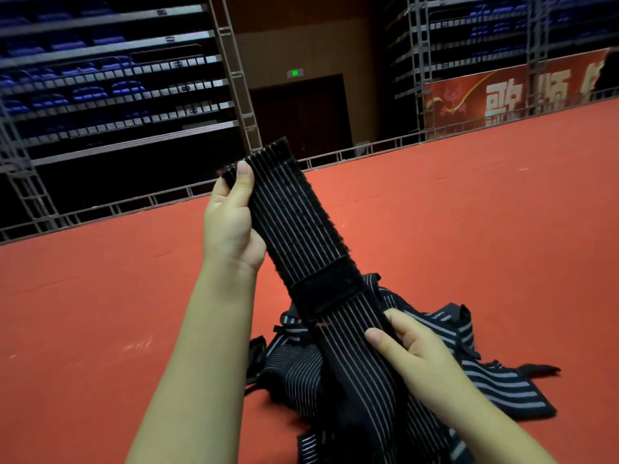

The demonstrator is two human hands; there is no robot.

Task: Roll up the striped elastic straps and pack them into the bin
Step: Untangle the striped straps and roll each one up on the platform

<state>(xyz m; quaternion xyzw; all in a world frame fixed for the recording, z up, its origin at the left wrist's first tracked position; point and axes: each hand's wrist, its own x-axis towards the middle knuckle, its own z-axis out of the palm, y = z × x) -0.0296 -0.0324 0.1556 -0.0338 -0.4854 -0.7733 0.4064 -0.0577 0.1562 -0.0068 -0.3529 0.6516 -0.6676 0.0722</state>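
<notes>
Centrally, one black elastic strap with thin pale lengthwise stripes (294, 222), held stretched on a slant from the upper middle of the frame down to the lower right. A plain black fuzzy band (326, 289) crosses it about halfway along.

Left hand (232, 222): middle of the frame, gripping the strap's upper end, thumb pressed flat on the striped face near the top corner, fingers behind the cloth (not visible).

Right hand (410, 343): lower right, holding the strap below the black band, thumb lying across the stripes and fingers curled round its right edge.

Heap of further black straps with white stripes (485, 373): loose and tangled on the red carpeted floor (100, 313), lower centre to lower right, directly beneath the held strap; some pieces show broad stripes, others fine ones. None of these appear rolled.

Surroundings: grey metal truss railing (167, 195) along the far edge of the floor; tiers of folded blue seats (83, 88) in the upper left; red banner with large pale characters (502, 98) in the upper right; dark doorway with a small green lit sign (294, 73) at upper centre.
</notes>
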